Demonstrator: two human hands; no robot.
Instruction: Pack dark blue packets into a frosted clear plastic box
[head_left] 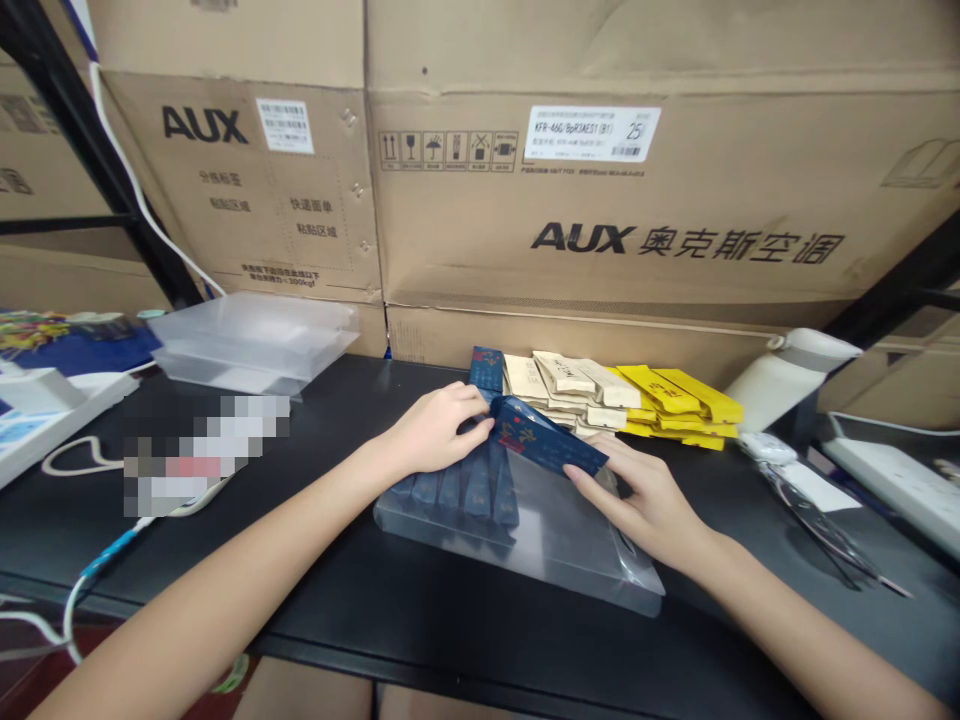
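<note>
My right hand (649,500) holds a dark blue packet (551,440) with red and gold print, thumb in front and fingers behind. The packet tilts over a clear plastic tray (577,565). My left hand (439,425) is closed, its thumb and fingertips pinching dark blue material at the packet's left end; exactly which piece lies between them is partly hidden. Beneath the left hand, several dark blue packets (465,485) stand in a row in the tray's left part. Another dark blue packet (487,365) lies just behind the left fingertips.
Cream packets (570,378) and yellow packets (679,395) lie in piles behind the tray. Empty clear trays (255,335) are stacked at back left. A white bottle (784,380), glasses (821,525) and power strips (900,480) sit right. Cardboard boxes (660,290) wall the back.
</note>
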